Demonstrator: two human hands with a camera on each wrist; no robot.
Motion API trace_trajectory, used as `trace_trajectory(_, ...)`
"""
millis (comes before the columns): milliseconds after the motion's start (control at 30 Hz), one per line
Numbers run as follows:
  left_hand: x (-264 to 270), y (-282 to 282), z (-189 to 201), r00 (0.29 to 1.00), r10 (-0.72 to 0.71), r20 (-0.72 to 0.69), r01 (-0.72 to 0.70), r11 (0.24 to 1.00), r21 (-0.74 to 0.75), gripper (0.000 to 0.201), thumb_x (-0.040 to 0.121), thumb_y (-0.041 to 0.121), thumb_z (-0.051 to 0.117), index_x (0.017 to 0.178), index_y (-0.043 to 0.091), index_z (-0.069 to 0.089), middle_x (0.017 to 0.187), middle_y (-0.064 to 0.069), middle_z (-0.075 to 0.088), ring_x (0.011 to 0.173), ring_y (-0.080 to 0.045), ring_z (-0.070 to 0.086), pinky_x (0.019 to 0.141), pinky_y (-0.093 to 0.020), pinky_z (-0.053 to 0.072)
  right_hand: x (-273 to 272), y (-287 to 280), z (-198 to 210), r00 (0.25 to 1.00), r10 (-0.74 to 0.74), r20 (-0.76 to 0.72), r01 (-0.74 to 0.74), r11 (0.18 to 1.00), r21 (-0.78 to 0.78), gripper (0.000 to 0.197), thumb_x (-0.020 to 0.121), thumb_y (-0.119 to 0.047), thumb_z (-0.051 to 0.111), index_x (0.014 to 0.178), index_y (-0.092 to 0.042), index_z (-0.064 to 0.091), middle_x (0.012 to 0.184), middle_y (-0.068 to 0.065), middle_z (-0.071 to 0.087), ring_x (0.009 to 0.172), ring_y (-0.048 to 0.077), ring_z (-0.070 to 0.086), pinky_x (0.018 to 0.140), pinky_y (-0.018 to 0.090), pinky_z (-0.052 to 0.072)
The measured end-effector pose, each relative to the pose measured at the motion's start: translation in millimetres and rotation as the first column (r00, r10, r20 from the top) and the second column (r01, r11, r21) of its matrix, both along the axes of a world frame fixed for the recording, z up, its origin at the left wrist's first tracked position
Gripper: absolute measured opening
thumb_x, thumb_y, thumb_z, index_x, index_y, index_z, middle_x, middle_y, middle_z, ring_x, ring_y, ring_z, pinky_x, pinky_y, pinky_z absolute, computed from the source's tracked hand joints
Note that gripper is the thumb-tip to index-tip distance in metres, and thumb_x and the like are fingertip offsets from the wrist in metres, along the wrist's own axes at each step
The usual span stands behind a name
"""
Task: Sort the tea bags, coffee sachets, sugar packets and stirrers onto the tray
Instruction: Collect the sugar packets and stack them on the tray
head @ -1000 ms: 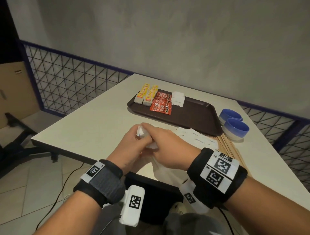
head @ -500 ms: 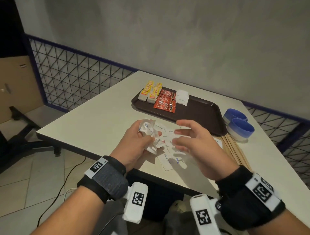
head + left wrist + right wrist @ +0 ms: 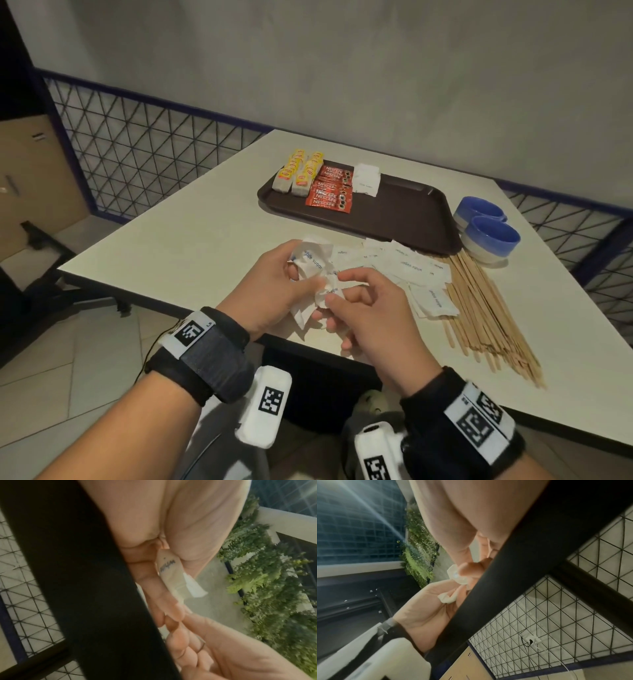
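My left hand (image 3: 291,274) grips a crumpled bunch of white sugar packets (image 3: 313,262) over the table's near edge. My right hand (image 3: 337,296) meets it from the right, thumb and fingers pinching a packet (image 3: 327,296) at the bunch's lower end. The right wrist view shows that pinch on the packet (image 3: 456,576); the left wrist view shows a packet (image 3: 169,568) held against the left palm. On the brown tray (image 3: 411,212) lie yellow tea bags (image 3: 298,174), red coffee sachets (image 3: 330,192) and a few sugar packets (image 3: 366,180).
Loose sugar packets (image 3: 411,270) lie on the white table (image 3: 191,240) right of my hands. A pile of wooden stirrers (image 3: 486,308) fans out beyond them. Two blue bowls (image 3: 489,236) stand by the tray's right end. A wire fence (image 3: 137,150) runs behind the table.
My right hand drew away to the right of the bunch, then came back and now pinches a packet in it. My left hand kept its hold.
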State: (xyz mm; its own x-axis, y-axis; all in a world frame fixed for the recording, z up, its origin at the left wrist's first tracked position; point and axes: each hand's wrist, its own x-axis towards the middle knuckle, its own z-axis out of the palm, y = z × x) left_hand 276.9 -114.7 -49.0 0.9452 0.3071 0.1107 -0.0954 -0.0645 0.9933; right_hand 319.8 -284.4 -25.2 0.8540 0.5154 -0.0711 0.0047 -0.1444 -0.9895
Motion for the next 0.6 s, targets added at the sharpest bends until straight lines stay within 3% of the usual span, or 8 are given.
trace_trajectory(67, -1, -2, 3, 1.0, -0.02, -0.018, 0.02, 1.0, 0.007, 0.03, 0.096, 0.01, 0.071, 0.12, 0.027, 0.068, 0.097, -0.009, 0.076, 0.076, -0.025, 0.071, 0.076, -0.054, 0.059, 5, 1, -2, 0.998, -0.055, 0.013, 0.054, 0.998, 0.038, 0.026, 0.093, -0.006, 0.072, 0.115, -0.016, 0.063, 0.09, 0.021, 0.072, 0.051, 0.011, 0.063, 0.042, 0.026, 0.047)
trace_trajectory(133, -3, -5, 6, 0.997, -0.061, -0.046, 0.059, 0.997, -0.047, 0.027, 0.097, 0.01, 0.07, 0.122, 0.021, 0.066, 0.091, -0.014, 0.076, 0.063, -0.027, 0.069, 0.065, -0.049, 0.059, 10, 0, -3, 0.995, -0.095, -0.007, 0.095, 0.991, 0.096, 0.025, 0.092, -0.001, 0.071, 0.112, -0.014, 0.064, 0.084, 0.018, 0.07, 0.054, 0.017, 0.064, 0.043, 0.028, 0.047)
trace_trajectory(267, -5, -7, 12, 0.989, -0.131, -0.071, 0.12, 0.982, -0.145, 0.03, 0.093, 0.019, 0.076, 0.122, 0.019, 0.065, 0.095, -0.024, 0.075, 0.07, -0.038, 0.068, 0.052, -0.033, 0.052, 14, -2, -5, 0.993, -0.112, 0.035, 0.107, 0.988, 0.115, 0.023, 0.09, 0.002, 0.071, 0.109, -0.01, 0.065, 0.08, 0.017, 0.065, 0.05, 0.017, 0.056, 0.042, 0.027, 0.046)
trace_trajectory(400, -2, -9, 12, 0.99, -0.096, -0.1, 0.08, 0.984, -0.157, 0.036, 0.087, 0.02, 0.083, 0.118, 0.015, 0.066, 0.095, -0.026, 0.075, 0.064, -0.036, 0.065, 0.048, -0.029, 0.049, 13, -2, -6, 0.994, -0.094, 0.058, 0.086, 0.989, 0.12, 0.024, 0.089, 0.001, 0.073, 0.11, -0.01, 0.067, 0.08, 0.016, 0.067, 0.049, 0.01, 0.058, 0.041, 0.022, 0.046)
trace_trajectory(500, -2, -9, 13, 0.993, -0.054, -0.102, 0.036, 0.985, -0.17, 0.028, 0.088, 0.016, 0.081, 0.113, 0.016, 0.069, 0.091, -0.023, 0.076, 0.062, -0.035, 0.063, 0.049, -0.03, 0.049, 15, -3, -6, 0.995, -0.1, 0.001, 0.099, 0.983, 0.155, 0.025, 0.089, -0.008, 0.076, 0.113, -0.011, 0.069, 0.085, 0.024, 0.066, 0.051, 0.016, 0.058, 0.042, 0.025, 0.044)
trace_trajectory(600, -3, -9, 13, 0.995, -0.038, -0.092, 0.022, 0.986, -0.168, 0.024, 0.088, 0.014, 0.08, 0.11, 0.015, 0.071, 0.087, -0.019, 0.075, 0.058, -0.031, 0.062, 0.048, -0.029, 0.048, 17, -4, -7, 0.999, -0.029, -0.027, 0.033, 0.989, 0.142, 0.024, 0.089, -0.02, 0.077, 0.103, -0.002, 0.072, 0.075, 0.021, 0.064, 0.055, 0.019, 0.056, 0.044, 0.028, 0.042)
